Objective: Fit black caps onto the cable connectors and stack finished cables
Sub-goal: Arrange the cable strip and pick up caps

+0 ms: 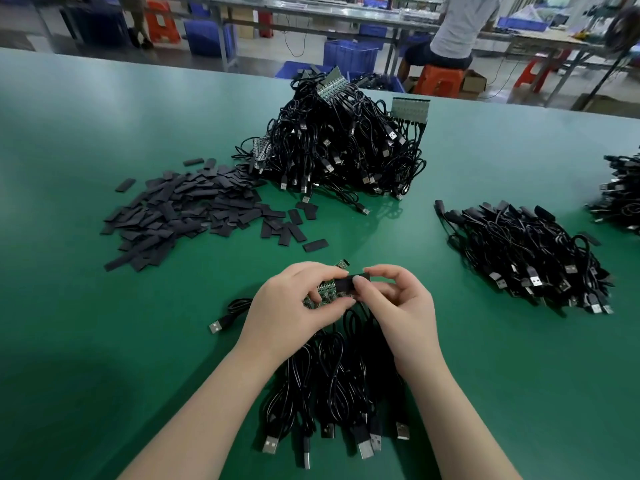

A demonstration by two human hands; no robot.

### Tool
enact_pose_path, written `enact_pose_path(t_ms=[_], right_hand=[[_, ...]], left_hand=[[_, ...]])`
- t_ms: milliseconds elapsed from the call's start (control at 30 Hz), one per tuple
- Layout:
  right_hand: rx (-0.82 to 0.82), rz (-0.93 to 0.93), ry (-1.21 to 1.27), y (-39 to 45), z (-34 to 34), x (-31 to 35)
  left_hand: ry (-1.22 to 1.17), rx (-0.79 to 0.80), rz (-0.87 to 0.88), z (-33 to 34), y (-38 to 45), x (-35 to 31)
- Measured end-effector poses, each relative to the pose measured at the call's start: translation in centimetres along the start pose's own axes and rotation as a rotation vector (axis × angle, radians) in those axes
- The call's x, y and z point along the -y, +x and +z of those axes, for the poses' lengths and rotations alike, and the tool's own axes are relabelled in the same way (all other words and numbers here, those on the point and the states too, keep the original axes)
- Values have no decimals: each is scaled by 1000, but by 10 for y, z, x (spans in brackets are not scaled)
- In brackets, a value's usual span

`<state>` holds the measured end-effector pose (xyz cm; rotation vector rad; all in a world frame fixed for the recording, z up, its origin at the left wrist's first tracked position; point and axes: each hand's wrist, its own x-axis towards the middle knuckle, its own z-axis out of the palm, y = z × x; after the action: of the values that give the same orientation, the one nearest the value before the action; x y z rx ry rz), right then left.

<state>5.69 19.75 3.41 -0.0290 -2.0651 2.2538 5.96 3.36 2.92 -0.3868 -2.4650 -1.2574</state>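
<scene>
Caps (194, 209) lie in a loose black heap on the green table (86, 133), at about ten o'clock from the hands. One cap (349, 285) is up between both hands, just below the middle of the view. Right hand (401, 306) pinches it with thumb and forefinger curled round its right end. Left hand (294, 303) grips a strip of small green boards (325, 292), fingers curled over it, and the cap sits against the strip's right end; whether it is already slid on I cannot tell.

Black cables (332, 386) hang from that strip and spread on the table toward six o'clock, between the forearms, their metal plugs (365, 448) fanned out at the near edge. One plug (215, 327) lies apart at nine o'clock from the left hand.

At twelve o'clock stands a big tangled pile (339, 147) of cables with more green strips sticking out of its top. At three o'clock lies a flatter stack (530, 251) of cables, each with a black sleeve at its far end. Another pile (620, 192) shows at the right edge, at two o'clock.

Beyond the table, a person (457, 26) sits on an orange stool (440, 79), with blue crates (349, 55) on the floor nearby.
</scene>
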Motion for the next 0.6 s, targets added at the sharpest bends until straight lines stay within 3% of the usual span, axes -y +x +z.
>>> enact_pose_path(t_ms=[333,600], right_hand=[[187,-91,-68,1,-5,2],[126,-163,-154,-1,-3,0]], left_hand=[[-116,15,-50,-1,3,5],[-157,-3,-17,-1,3,4]])
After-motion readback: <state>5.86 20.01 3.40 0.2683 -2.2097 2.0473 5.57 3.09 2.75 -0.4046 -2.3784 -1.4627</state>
